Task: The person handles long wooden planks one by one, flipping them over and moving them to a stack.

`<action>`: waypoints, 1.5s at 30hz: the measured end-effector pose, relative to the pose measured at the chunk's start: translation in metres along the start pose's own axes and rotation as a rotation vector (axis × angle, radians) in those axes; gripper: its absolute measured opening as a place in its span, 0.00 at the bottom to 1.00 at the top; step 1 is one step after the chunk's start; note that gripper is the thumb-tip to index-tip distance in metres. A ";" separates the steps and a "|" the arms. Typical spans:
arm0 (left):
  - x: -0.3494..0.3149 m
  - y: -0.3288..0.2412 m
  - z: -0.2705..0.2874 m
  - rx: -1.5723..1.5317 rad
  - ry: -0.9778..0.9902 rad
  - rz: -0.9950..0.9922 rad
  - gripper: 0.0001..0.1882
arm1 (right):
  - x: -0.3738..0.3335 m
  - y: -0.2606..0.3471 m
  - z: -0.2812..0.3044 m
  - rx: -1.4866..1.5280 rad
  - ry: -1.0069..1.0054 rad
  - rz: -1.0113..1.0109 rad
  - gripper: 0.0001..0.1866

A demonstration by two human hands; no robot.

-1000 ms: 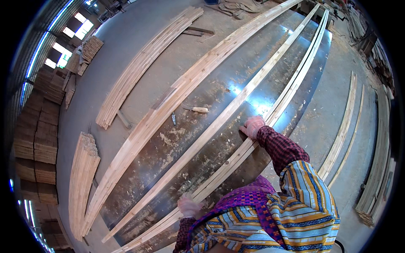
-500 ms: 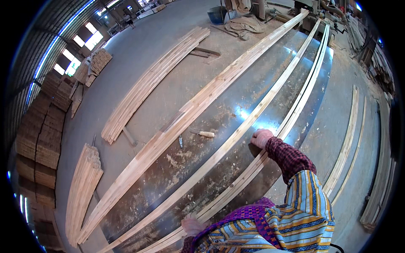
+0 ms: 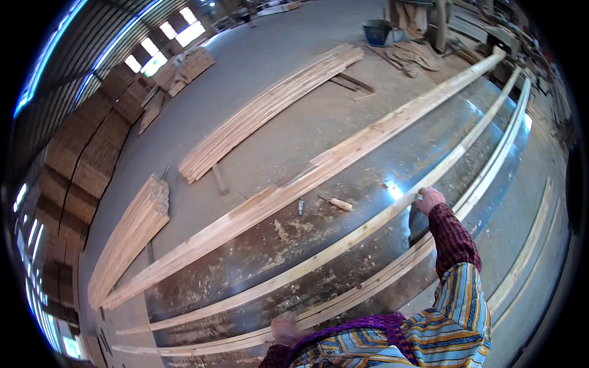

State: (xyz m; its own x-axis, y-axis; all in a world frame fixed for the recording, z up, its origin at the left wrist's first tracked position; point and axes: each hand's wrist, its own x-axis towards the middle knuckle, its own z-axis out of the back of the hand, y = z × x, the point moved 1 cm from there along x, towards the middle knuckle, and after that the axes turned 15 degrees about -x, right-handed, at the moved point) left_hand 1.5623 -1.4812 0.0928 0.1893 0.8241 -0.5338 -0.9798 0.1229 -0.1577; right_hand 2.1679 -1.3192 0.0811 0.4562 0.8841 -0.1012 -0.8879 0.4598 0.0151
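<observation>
Long pale wooden strips lie across a dark, shiny metal-topped table [image 3: 294, 236]. My right hand [image 3: 431, 200] reaches over to the single middle wooden strip [image 3: 343, 238], its fingers closed on the strip's near edge. Close to my body, my left hand [image 3: 286, 329] is at the near bundle of wooden strips [image 3: 362, 285], fingers curled against it; part of the grip is hidden. Farther across lies a wider row of joined strips [image 3: 257, 211]. Between it and the middle strip are a tool with a wooden handle [image 3: 340, 204] and a small metal tool [image 3: 300, 207].
Stacked strips [image 3: 270, 110] rest on floor supports beyond the table, with another bundle [image 3: 132, 236] at left. Tall timber stacks [image 3: 80, 153] line the left wall. A dark bucket [image 3: 377, 32] and machinery [image 3: 491, 30] stand far right. More strips [image 3: 521, 251] lie at right.
My right hand has moved from the near bundle across to the middle strip and taken hold of its edge. My left hand stays by the near bundle. The view has turned.
</observation>
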 end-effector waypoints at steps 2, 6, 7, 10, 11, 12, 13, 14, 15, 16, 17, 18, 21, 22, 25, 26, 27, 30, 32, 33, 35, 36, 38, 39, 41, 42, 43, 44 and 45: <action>-0.004 0.018 -0.027 -0.015 -0.099 -0.043 0.50 | 0.000 0.019 0.016 -0.086 0.069 0.044 0.18; -0.005 0.034 -0.039 -0.100 -0.164 -0.142 0.48 | -0.003 0.038 0.027 -0.163 0.081 0.090 0.15; -0.005 0.034 -0.035 -0.122 -0.154 -0.152 0.47 | -0.004 0.040 0.027 -0.201 0.084 0.105 0.15; 0.012 0.052 -0.054 -0.220 -0.144 -0.120 0.44 | 0.001 0.041 0.007 -0.279 0.011 0.151 0.17; 0.015 0.055 -0.059 -0.214 -0.144 -0.110 0.43 | 0.006 0.040 -0.006 -0.316 -0.076 0.238 0.14; 0.017 0.053 -0.060 -0.140 -0.150 -0.109 0.42 | 0.014 0.042 -0.023 -0.361 -0.006 0.195 0.12; 0.019 0.052 -0.066 -0.078 -0.159 -0.104 0.41 | 0.001 0.060 0.002 -0.388 0.044 0.260 0.12; 0.023 0.064 -0.081 -0.056 -0.182 -0.089 0.40 | -0.001 0.070 0.006 -0.410 0.088 0.344 0.11; 0.026 0.085 -0.107 -0.045 -0.214 -0.067 0.39 | 0.001 0.081 0.001 -0.408 0.073 0.426 0.11; 0.029 0.088 -0.114 -0.051 -0.235 -0.073 0.38 | -0.005 0.100 0.012 -0.492 0.111 0.413 0.12; 0.033 0.089 -0.118 -0.054 -0.254 -0.090 0.37 | -0.009 0.109 0.021 -0.504 0.158 0.490 0.16; 0.031 0.080 -0.106 -0.071 -0.266 -0.148 0.37 | -0.007 0.105 0.001 -0.569 0.075 0.516 0.19; 0.031 0.050 -0.063 -0.117 -0.298 -0.242 0.37 | -0.006 0.136 -0.016 -0.523 0.069 0.634 0.19; 0.038 0.048 -0.057 -0.124 -0.278 -0.279 0.38 | -0.011 0.148 -0.017 -0.549 0.095 0.686 0.19; 0.013 0.050 -0.059 -0.202 -0.268 -0.237 0.41 | -0.020 0.211 -0.026 -0.581 0.046 0.982 0.17; 0.011 0.062 -0.074 -0.194 -0.219 -0.215 0.41 | -0.028 0.220 -0.025 -0.490 0.143 0.983 0.18; 0.005 0.072 -0.090 -0.186 -0.171 -0.197 0.42 | -0.036 0.235 -0.015 -0.408 0.231 1.037 0.19; 0.017 0.039 -0.035 -0.108 -0.231 -0.307 0.35 | -0.061 0.235 -0.020 -0.080 0.134 1.086 0.23; 0.018 0.029 -0.009 -0.157 0.053 -0.040 0.36 | -0.073 0.251 -0.024 -0.061 0.040 1.154 0.25; 0.013 0.025 -0.012 -0.151 -0.005 -0.034 0.34 | -0.072 0.261 -0.036 -0.188 0.104 1.097 0.27; 0.024 0.025 -0.017 -0.133 -0.079 -0.076 0.32 | -0.082 0.266 -0.017 -0.238 0.094 1.031 0.28; 0.021 0.025 -0.029 -0.133 -0.105 -0.068 0.30 | -0.086 0.274 -0.012 -0.314 0.111 1.070 0.26; 0.026 0.026 -0.054 -0.120 -0.139 -0.075 0.28 | -0.069 0.278 -0.035 -0.352 0.236 1.161 0.26; 0.023 0.026 -0.064 -0.125 -0.156 -0.067 0.26 | -0.086 0.282 -0.005 -0.361 0.370 1.228 0.25; 0.015 0.017 -0.041 -0.117 -0.193 -0.118 0.31 | -0.093 0.270 -0.001 -0.507 0.466 1.307 0.27; 0.009 0.012 -0.030 -0.113 -0.207 -0.143 0.33 | -0.094 0.258 -0.019 -0.645 0.428 1.355 0.28; 0.001 0.009 -0.018 -0.105 -0.168 -0.111 0.34 | -0.111 0.253 -0.018 -0.679 0.393 1.319 0.29; -0.005 0.004 -0.007 -0.096 -0.128 -0.086 0.35 | -0.129 0.243 -0.017 -0.712 0.359 1.276 0.30; -0.006 0.001 -0.001 -0.087 -0.087 -0.073 0.36 | -0.132 0.227 -0.024 -0.653 0.259 1.339 0.31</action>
State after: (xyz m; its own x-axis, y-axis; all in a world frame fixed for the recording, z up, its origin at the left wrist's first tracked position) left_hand 1.5607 -1.4868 0.0954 0.2498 0.8599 -0.4451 -0.9537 0.1389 -0.2669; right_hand 1.9047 -1.3338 0.0741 -0.6478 0.5376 -0.5398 -0.5289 -0.8273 -0.1892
